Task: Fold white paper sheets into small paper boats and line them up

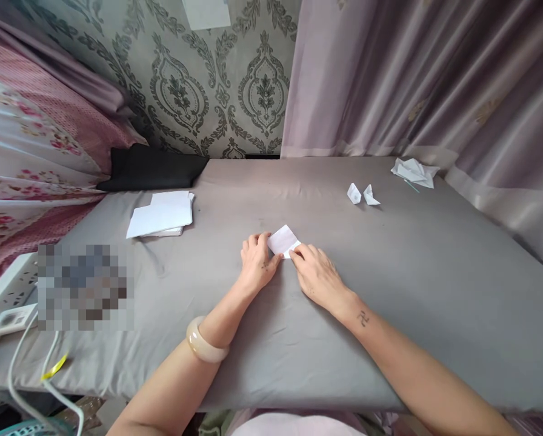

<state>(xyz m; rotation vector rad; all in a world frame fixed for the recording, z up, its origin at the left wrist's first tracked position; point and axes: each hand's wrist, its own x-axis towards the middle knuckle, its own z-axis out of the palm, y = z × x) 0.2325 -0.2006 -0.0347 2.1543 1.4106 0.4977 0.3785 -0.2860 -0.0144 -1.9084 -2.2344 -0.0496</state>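
A small folded piece of white paper (282, 240) lies on the grey sheet (389, 272) in the middle of the bed. My left hand (256, 265) rests on the paper's left corner, fingers curled and pressing it down. My right hand (316, 274) pinches the paper's near right edge with thumb and fingertips. Both hands touch the paper and hold it flat against the sheet. A pale bangle (203, 344) sits on my left wrist.
A stack of white paper sheets (161, 215) lies to the left. Two small folded paper shapes (362, 194) stand at the back right, crumpled paper (414, 172) beyond them. A black cushion (151, 168), floral bedding (30, 157), curtains (435, 79) and white cables (48, 381) border the bed.
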